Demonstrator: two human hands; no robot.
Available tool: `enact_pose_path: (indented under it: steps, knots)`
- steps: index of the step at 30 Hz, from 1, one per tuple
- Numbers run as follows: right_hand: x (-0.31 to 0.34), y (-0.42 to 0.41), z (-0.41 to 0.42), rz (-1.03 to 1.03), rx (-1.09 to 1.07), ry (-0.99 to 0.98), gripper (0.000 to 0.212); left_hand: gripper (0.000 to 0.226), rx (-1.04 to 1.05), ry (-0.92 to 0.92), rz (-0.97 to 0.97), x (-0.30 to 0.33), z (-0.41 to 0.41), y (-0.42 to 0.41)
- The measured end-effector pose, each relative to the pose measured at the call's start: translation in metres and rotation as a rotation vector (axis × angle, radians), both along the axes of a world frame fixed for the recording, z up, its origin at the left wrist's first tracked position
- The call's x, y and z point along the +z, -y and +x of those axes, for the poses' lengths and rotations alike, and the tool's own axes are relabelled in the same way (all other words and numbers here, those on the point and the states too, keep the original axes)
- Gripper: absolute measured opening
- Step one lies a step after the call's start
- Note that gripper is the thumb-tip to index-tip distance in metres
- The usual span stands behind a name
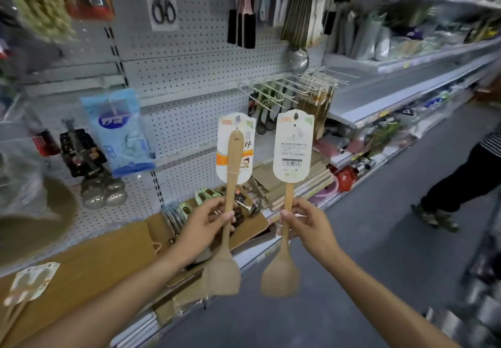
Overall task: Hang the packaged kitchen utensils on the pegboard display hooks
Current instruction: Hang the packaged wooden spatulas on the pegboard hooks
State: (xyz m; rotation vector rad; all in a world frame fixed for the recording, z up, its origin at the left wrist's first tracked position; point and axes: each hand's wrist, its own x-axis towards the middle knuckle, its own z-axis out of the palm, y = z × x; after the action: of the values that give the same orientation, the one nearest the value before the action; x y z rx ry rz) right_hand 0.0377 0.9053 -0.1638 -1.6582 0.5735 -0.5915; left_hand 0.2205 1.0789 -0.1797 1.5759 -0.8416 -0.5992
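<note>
Left hand (208, 220) is pinching the handle of one wooden spatula (230, 212), right hand (303, 221) is pinching the handle of a second spatula (284, 239), both held upright, cards on top, out in front of the pegboard (189, 76) and below the bare hooks (273, 90). Risks: the loose finger grips are letting the spatulas swing; each card's small hang hole could miss a hook tip, bending or tearing the card; doing two together is inviting a drop.

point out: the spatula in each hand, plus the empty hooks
Left-hand spatula (232, 185): head view, on its wooden handle.
Right-hand spatula (280, 277): head view, on its blade.
Empty hooks (273, 91): head view, on one wire prong.
</note>
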Motion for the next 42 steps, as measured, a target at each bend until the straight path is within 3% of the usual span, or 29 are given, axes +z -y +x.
enact_pose_path:
  steps: [7,20,27,42]
  knots:
    - [-0.007,0.073,0.002,0.015,-0.099,-0.006,0.010,0.016,-0.078,-0.017,0.000,0.004,0.000,0.089]
    - [-0.022,0.259,0.061,-0.030,-0.185,-0.097,0.008,0.021,-0.202,-0.030,0.008,-0.022,0.084,0.301]
    - [-0.024,0.345,0.084,-0.029,-0.240,-0.095,0.005,0.006,-0.267,-0.012,0.013,-0.019,0.107,0.399]
    - [-0.053,0.566,0.068,0.025,-0.112,-0.043,0.004,0.008,-0.139,-0.047,0.050,-0.050,0.072,0.596]
